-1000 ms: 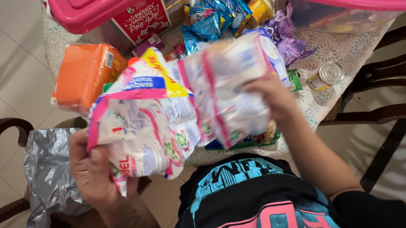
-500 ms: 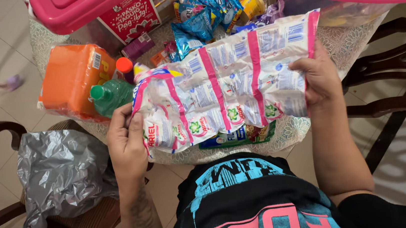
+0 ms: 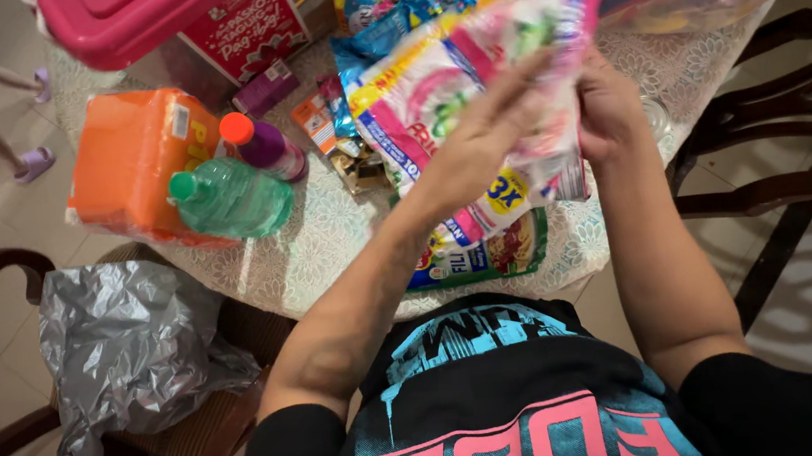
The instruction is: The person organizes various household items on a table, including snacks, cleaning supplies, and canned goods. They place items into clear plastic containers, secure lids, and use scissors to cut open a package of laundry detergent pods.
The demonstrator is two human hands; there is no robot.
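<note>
**Sachet strip folded between your hands**

Your left hand (image 3: 477, 140) and right hand (image 3: 604, 107) both grip the pink-and-white plastic strip of detergent sachets (image 3: 457, 92), which was spread flat half a second ago and is now bunched above the lace-covered table (image 3: 326, 236). Left of the strip lie a green plastic bottle (image 3: 232, 198) and an orange wrapped pack (image 3: 133, 166); behind it, a pink-lidded box (image 3: 133, 20).

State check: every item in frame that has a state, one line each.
left hand: gripping the sachet strip
right hand: gripping the sachet strip
sachet strip: folded up, held above the table
green bottle: capped, lying on its side
purple bottle: orange cap on
pink-lidded box: lid on
grey bag: crumpled on the chair
</note>
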